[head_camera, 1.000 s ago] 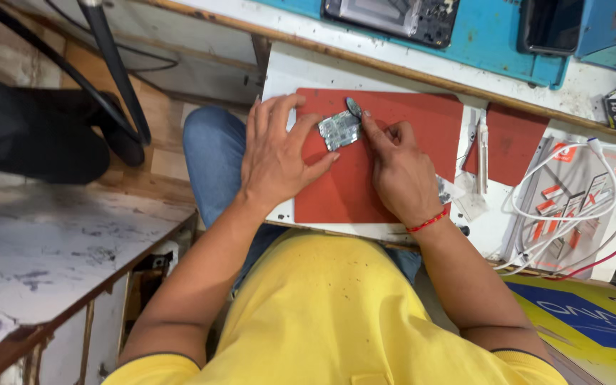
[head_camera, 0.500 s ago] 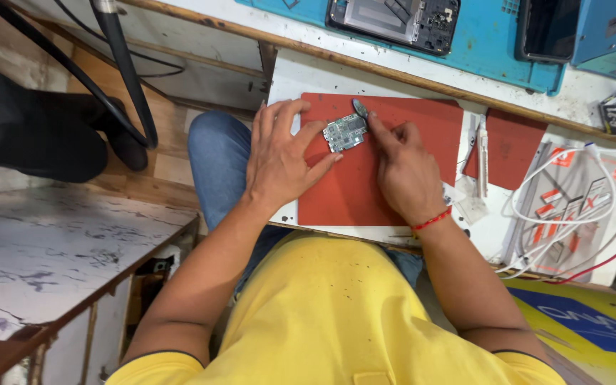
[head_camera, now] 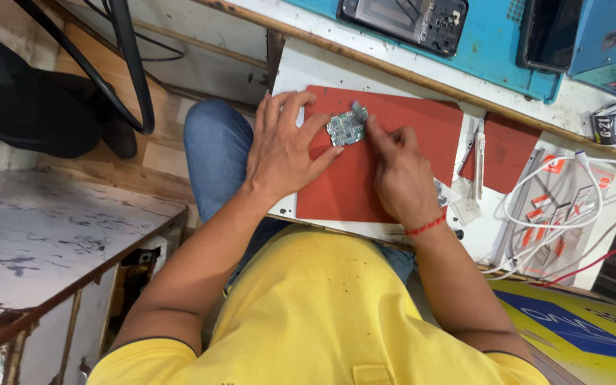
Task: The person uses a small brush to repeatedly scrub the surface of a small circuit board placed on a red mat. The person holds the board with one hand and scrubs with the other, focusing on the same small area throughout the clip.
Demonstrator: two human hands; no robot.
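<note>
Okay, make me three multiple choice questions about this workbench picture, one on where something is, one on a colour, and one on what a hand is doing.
1. Where does the small circuit board lie?
A. on the red mat
B. on the blue tray
C. on the person's lap

2. What colour is the band on the right wrist?
A. green
B. red
C. white

3. What is the left hand doing?
A. hanging clear of the bench
B. gripping the white cable
C. resting on the mat with fingertips at the board's edge

Answers:
1 A, the board sits on the mat between the two hands.
2 B, the wrist band is red.
3 C, the left hand lies spread on the mat against the board, while the right hand touches the board's other side.
</note>
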